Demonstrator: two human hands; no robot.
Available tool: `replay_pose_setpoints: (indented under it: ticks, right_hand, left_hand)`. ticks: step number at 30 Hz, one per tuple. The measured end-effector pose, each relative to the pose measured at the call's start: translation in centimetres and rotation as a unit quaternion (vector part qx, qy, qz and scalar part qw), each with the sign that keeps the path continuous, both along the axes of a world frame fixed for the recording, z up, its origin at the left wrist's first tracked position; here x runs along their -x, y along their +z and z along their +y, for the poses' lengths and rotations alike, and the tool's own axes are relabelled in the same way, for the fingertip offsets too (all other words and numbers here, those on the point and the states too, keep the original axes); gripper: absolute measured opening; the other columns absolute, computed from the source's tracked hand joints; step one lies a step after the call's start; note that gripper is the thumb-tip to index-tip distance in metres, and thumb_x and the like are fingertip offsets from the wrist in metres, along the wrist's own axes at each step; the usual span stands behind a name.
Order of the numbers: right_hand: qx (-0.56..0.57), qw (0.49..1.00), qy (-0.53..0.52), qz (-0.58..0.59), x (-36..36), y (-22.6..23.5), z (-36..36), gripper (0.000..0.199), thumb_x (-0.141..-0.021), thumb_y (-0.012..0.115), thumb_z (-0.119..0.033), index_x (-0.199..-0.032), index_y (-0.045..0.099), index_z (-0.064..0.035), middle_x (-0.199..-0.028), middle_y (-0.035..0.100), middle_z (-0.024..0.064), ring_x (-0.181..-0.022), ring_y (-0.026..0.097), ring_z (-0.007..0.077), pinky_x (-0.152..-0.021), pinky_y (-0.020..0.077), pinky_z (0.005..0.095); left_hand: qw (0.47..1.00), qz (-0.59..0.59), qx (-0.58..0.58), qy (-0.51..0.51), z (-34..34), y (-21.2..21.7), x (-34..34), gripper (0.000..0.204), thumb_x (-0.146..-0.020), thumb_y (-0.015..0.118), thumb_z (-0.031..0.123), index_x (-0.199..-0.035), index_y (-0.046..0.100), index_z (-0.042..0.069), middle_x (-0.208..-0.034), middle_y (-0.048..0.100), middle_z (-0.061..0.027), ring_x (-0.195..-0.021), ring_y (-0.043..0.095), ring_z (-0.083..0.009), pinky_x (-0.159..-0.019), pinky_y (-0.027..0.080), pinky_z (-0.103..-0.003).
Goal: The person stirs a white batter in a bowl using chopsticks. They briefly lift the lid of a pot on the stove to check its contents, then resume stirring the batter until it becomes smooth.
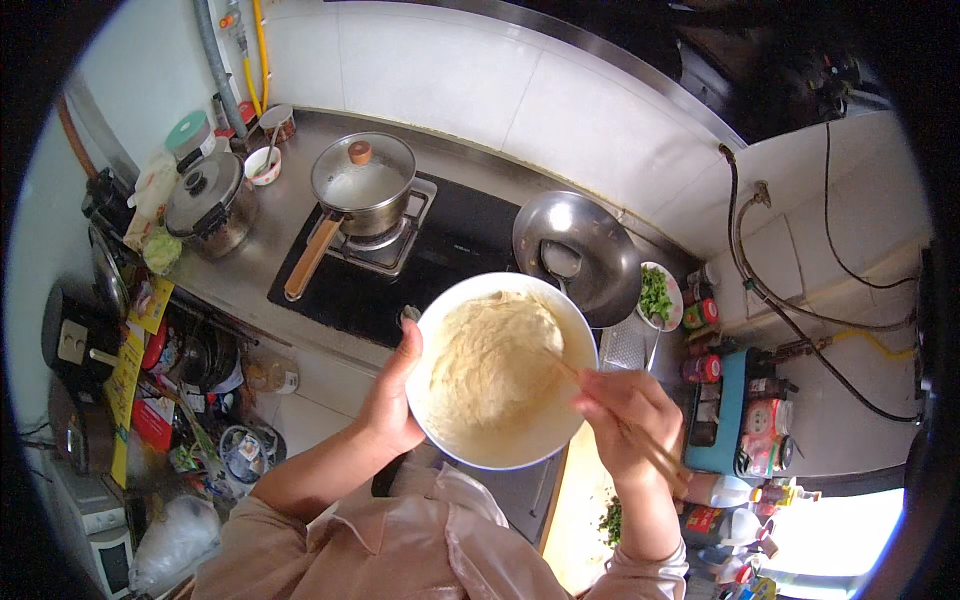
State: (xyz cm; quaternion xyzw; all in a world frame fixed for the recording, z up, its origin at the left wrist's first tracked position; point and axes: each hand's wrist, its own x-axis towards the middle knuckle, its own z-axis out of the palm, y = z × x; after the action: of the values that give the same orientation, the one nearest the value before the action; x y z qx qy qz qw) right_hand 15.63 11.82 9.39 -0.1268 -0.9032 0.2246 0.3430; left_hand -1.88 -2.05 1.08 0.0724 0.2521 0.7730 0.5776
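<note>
In front of my chest, over the counter's front edge, a white bowl (576, 335) is tilted toward me. Pale, sticky dough or thick batter (490, 362) fills much of it. My left hand (395, 392) grips the bowl's left side, thumb at the rim. Closed around wooden chopsticks (662, 463), my right hand (632, 425) is at the bowl's right side. The chopstick tips reach into the mixture, slightly smeared by motion.
A lidded saucepan (362, 188) stands on the stove's left burner. On the right is a wok (540, 215) holding a ladle (560, 260). Chopped greens fill a bowl (676, 312) beside it. A cutting board (582, 480), bottles (720, 490) and a lidded pot (205, 195) flank the area.
</note>
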Motion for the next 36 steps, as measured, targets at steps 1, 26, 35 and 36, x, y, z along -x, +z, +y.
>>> replay_pose_setpoints:
  ticks: [1, 26, 35, 36]
  right_hand:
    - [-0.024, 1.0, 0.005, -0.02, -1.3, -0.1, -0.1, 0.023, -0.069, 0.08, -0.005, -0.089, 0.068, -0.0046, -0.086, 0.069, 0.0108, -0.074, 0.068, 0.0225, -0.063, 0.0572, 0.0306]
    - [-0.005, 1.0, 0.03, 0.005, -1.1, -0.8, -0.7, 0.02, -0.069, 0.081, -0.011, -0.083, 0.069, -0.0057, -0.08, 0.07, 0.0109, -0.072, 0.068, 0.0229, -0.06, 0.0556, 0.0295]
    - [0.035, 0.997, 0.004, 0.065, 1.6, -0.6, 0.2, 0.013, -0.076, 0.076, -0.011, -0.085, 0.068, -0.0071, -0.081, 0.069, 0.0099, -0.07, 0.066, 0.0233, -0.061, 0.0521, 0.0316]
    - [0.033, 0.999, 0.001, 0.038, 0.5, -0.5, 0.3, 0.013, -0.075, 0.076, -0.009, -0.086, 0.069, -0.0071, -0.08, 0.07, 0.0093, -0.07, 0.066, 0.0227, -0.063, 0.0526, 0.0317]
  left_hand:
    - [1.0, -0.009, -0.011, 0.001, -0.1, 0.2, 0.4, 0.081, -0.089, 0.044, 0.064, -0.141, 0.033, 0.003, -0.138, 0.045, -0.0138, -0.126, 0.047, -0.0256, -0.104, 0.04, -0.042]
    - [0.999, -0.009, -0.018, 0.024, -1.1, 0.5, 0.9, 0.081, -0.088, 0.046, 0.063, -0.141, 0.034, 0.003, -0.136, 0.047, -0.0149, -0.125, 0.047, -0.0256, -0.103, 0.041, -0.042]
    - [1.0, -0.009, 0.022, 0.016, -1.0, 0.1, -0.5, 0.081, -0.088, 0.046, 0.064, -0.141, 0.033, 0.003, -0.136, 0.047, -0.0144, -0.124, 0.048, -0.0267, -0.103, 0.041, -0.044]
    - [1.0, -0.016, 0.011, 0.018, -1.3, 0.1, 0.0, 0.082, -0.088, 0.046, 0.064, -0.141, 0.033, 0.003, -0.136, 0.047, -0.0146, -0.125, 0.048, -0.0268, -0.103, 0.04, -0.044]
